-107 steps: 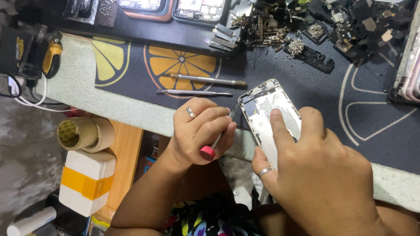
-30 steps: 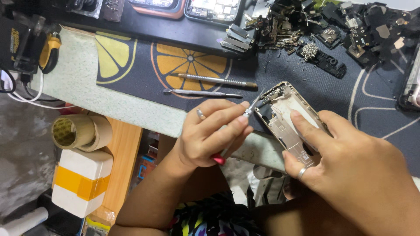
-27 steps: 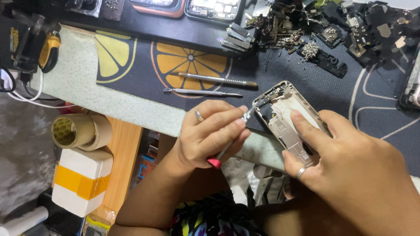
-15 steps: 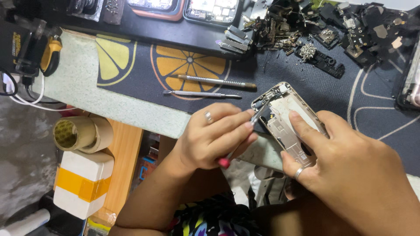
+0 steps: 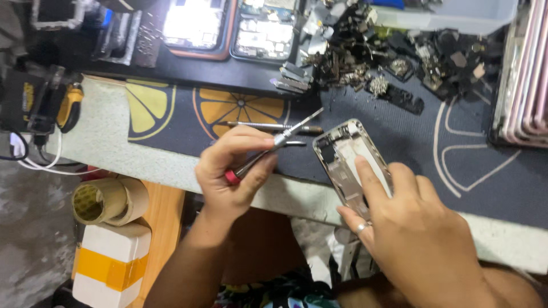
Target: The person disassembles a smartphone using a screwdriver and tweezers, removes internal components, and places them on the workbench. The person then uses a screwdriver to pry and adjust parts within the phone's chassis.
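Head view looks straight down on both hands at a bench edge. Left hand (image 5: 237, 171) is closed around a slim screwdriver (image 5: 273, 146), red cap end tucked against the palm and thumb, metal shaft pointing up and away to the right; the tip is lifted clear of the work, not touching anything. That pinch near the middle of the shaft looks like a grip for fine turning. Right hand (image 5: 416, 228), ring on one finger, lies flat on a stripped phone frame (image 5: 349, 157), index finger pressed along its inner plate and the other fingers wrapping its near end, probably to keep it from sliding on the mat. The frame lies tilted, far end angled toward the left hand, within easy reach of the tool tip.

Just beyond the left hand, two more thin metal tools (image 5: 268, 126) lie side by side on a dark work mat (image 5: 456, 171) printed with citrus slices, close enough to swap quickly. Farther out from both hands sits a heap of small dark phone parts (image 5: 394, 57) and a few opened phones (image 5: 228, 25), one screen glaring white. Far right of the right hand, a stack of pinkish phone housings (image 5: 525, 74) stands at the frame edge. Below and left of the left hand, off the bench, a tape roll (image 5: 105, 199) rests on a white block with a yellow band (image 5: 111, 262). A yellow-and-black tool (image 5: 63, 105) with a white cable lies far left.
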